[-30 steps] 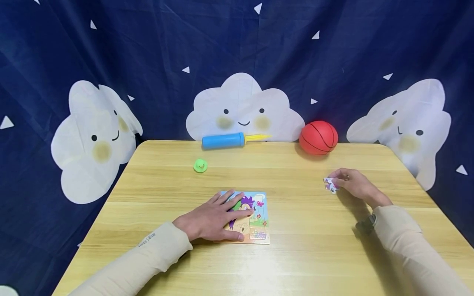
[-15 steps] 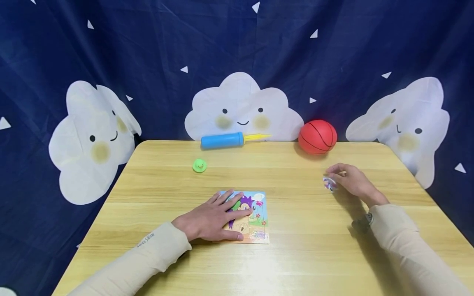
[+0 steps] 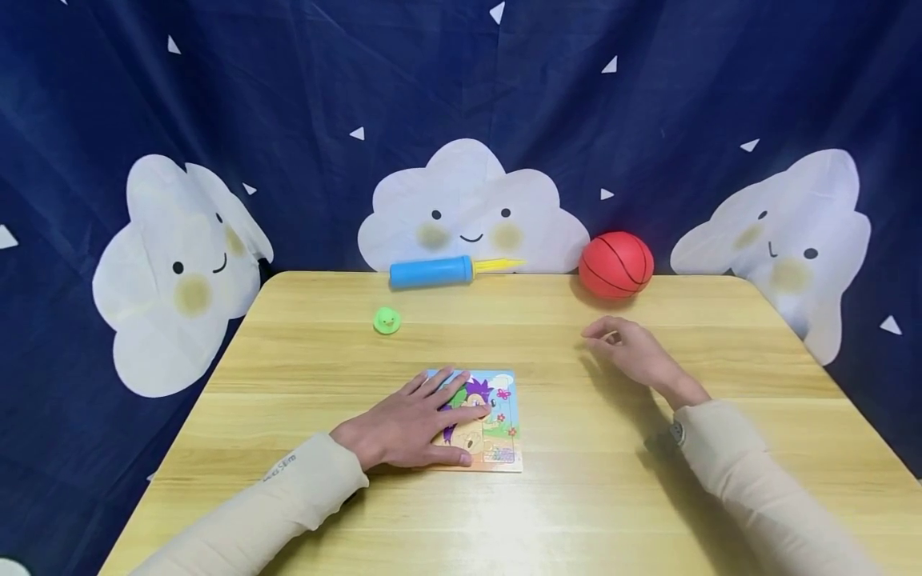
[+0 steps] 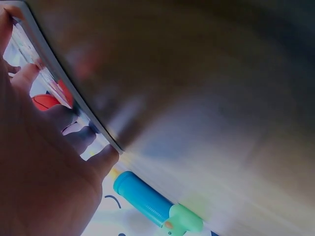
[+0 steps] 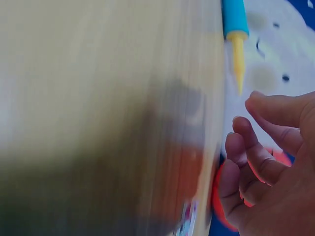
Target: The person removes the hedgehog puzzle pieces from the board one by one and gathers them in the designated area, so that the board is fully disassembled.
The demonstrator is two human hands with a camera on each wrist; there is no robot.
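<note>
In the head view my left hand (image 3: 414, 420) rests with spread fingers on a cartoon jigsaw puzzle (image 3: 502, 424), covering its left part. The left wrist view shows this hand (image 4: 54, 147) along the edge of the puzzle board (image 4: 74, 88). My right hand (image 3: 634, 352) hovers over the right side of the table, in front of the red ball, with nothing between its fingers. Its fingers (image 5: 241, 142) are loosely bent in the right wrist view. A small purple and white puzzle piece (image 5: 188, 216) shows low in that view; in the head view it is hidden.
A red toy basketball (image 3: 615, 265) sits at the table's back right. At the back edge lies a blue hand pump (image 3: 432, 272) with a yellow nozzle, and a green rubber duck (image 3: 386, 321) stands in front of it. Behind the wooden table (image 3: 562, 512) hangs a blue cloud-patterned curtain (image 3: 302, 96).
My right hand has let go of the small puzzle piece and moved left. My left hand stays on the puzzle.
</note>
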